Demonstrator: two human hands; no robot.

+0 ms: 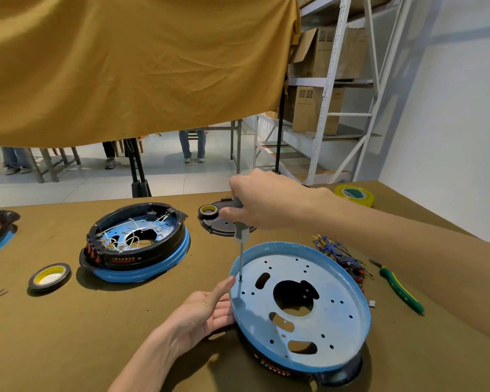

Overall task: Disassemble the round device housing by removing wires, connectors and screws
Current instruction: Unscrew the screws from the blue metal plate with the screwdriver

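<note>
Two bare hands unscrew a round blue housing on an olive-brown cloth-covered table, under a hanging mustard curtain

Left of the housing [300, 306] lie a black tape roll [49, 277] and a second, wired housing [136, 241] with unreadable red print; the left hand [201, 309], fingers straight, presses the housing's rim; the right hand [262, 200] grips a grey screwdriver [240, 236], upright, tip in the plate; right of the housing are blue wires [334, 247], green-handled pliers [399, 290], yellow tape [354, 195], and beyond, shelves of cardboard boxes [317, 108] by a white wall
</note>
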